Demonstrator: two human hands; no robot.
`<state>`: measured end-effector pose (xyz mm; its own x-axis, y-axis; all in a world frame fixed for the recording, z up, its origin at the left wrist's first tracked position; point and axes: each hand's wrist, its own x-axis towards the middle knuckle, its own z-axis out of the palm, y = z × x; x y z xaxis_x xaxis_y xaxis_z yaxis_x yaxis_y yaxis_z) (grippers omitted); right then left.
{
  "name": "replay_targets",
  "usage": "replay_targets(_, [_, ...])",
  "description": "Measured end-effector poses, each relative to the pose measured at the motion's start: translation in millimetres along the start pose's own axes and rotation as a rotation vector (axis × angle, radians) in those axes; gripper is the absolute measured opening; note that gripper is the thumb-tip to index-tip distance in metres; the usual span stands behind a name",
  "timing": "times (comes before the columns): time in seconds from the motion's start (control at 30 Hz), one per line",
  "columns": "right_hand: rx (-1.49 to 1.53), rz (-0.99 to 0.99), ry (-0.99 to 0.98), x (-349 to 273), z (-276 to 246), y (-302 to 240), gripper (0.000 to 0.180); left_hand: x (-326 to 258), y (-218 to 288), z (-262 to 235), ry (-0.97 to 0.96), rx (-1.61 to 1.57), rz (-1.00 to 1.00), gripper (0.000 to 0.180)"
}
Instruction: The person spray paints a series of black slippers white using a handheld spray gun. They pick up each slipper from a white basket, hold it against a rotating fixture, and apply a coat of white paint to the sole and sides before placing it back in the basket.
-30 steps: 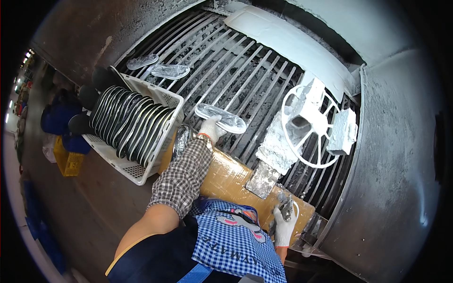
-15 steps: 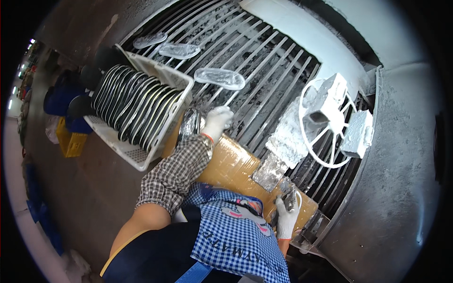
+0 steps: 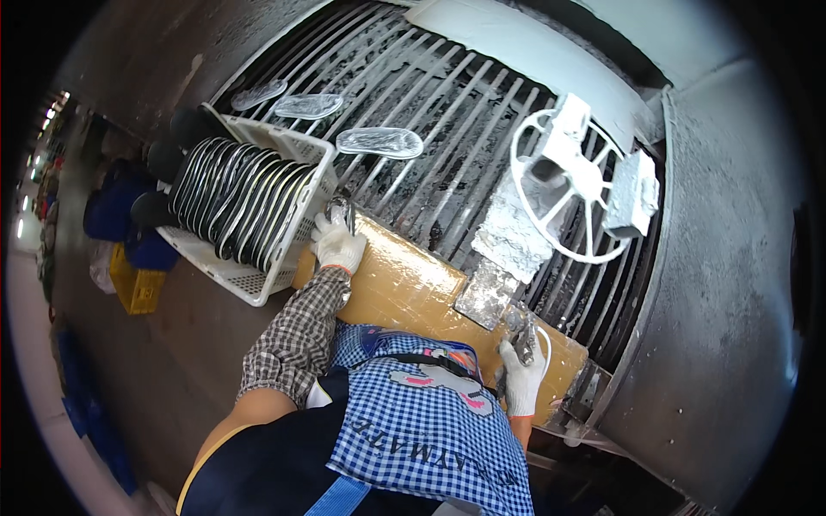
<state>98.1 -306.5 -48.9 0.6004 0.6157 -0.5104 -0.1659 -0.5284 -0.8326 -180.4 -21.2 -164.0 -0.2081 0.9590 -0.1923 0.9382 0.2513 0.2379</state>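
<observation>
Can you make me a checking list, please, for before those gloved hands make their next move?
1. Gloves on: ok, both the left hand and right hand wear white ones.
2. Right hand holding the grey metallic thing: ok.
3. Left hand's grip on the shiny dark thing: cannot tell.
4. Nearest clear sole-shaped piece lying across the bars: ok.
5. Dark flat pieces lined up in the white crate: ok.

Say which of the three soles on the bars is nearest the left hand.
The rightmost sole, also nearest the wheel; the middle sole and leftmost sole lie farther from the left hand.
</observation>
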Motion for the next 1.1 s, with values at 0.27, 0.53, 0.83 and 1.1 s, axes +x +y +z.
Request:
replay_targets(0.27, [0.015, -0.073, 0.059, -4, -13, 26, 0.035, -26, 30, -14, -0.139, -0.118, 0.149, 0.101])
replay_targets(0.53, [0.111, -0.058, 0.041, -8, -18, 30, 0.049, 38, 40, -13, -0.303, 0.039, 0.244, 0.102])
replay_targets(0.83, [0.202, -0.212, 0.114, -7, -26, 60, 0.068, 66, 8, -4, -0.532, -0.347, 0.280, 0.024])
replay_targets(1.1, [0.190, -0.338, 0.047, -8, -41, 39, 0.079, 7, 35, -131, -0.970, -0.830, 0.105, 0.032])
